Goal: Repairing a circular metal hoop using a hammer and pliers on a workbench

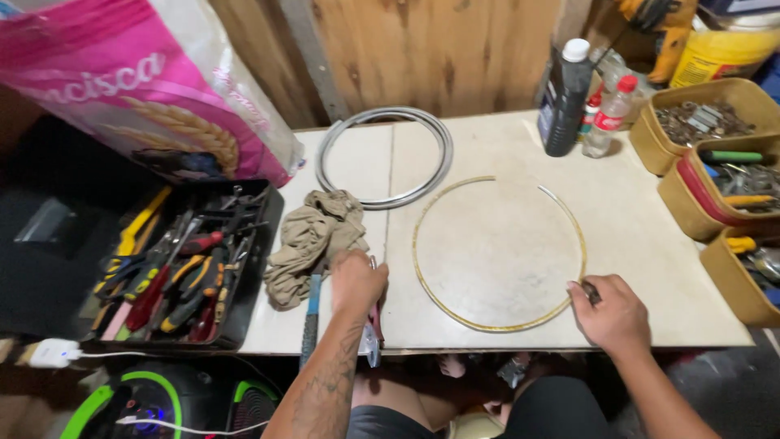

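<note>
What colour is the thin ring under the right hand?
Brassy yellow-gold ring, seen in the head view.

Single head-worn cam, no second view, so no overlap. Looks steeply down and forward over the pale worn worktop, close range, forearms entering from 6 o'clock. Far edge is the plywood back wall at 12. Black tray of red- and yellow-handled hand tools sits at 9, tan plastic bins of hardware at 2–3. Floor and knees visible under the near edge.
</note>
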